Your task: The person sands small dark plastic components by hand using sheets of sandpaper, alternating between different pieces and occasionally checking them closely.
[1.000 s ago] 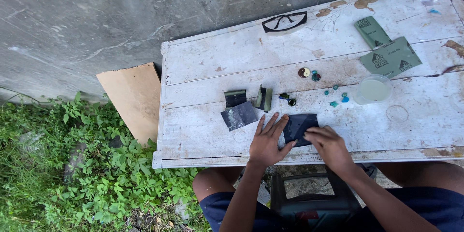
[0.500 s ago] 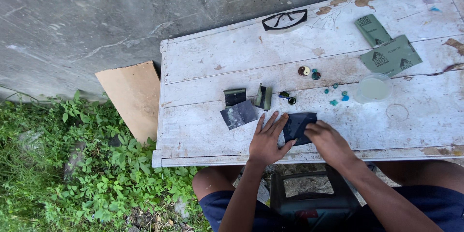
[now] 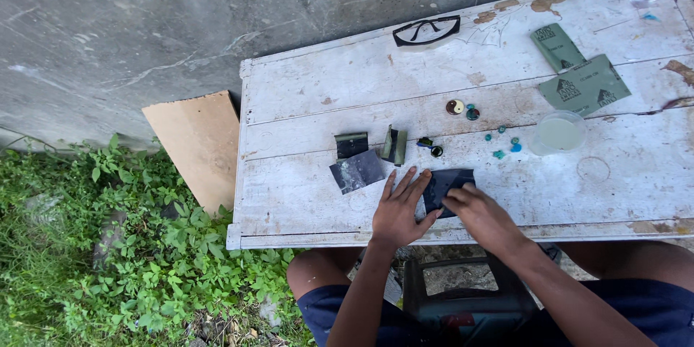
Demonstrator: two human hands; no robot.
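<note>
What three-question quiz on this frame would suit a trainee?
1. True or false: the left hand lies flat, fingers spread, on the white wooden table.
2. What does the right hand press on? A) the safety glasses B) the dark sandpaper sheet C) the plastic cup
3. What leans against the table's end, over the weeds?

Key: 1 true; 2 B; 3 a cardboard piece.
</note>
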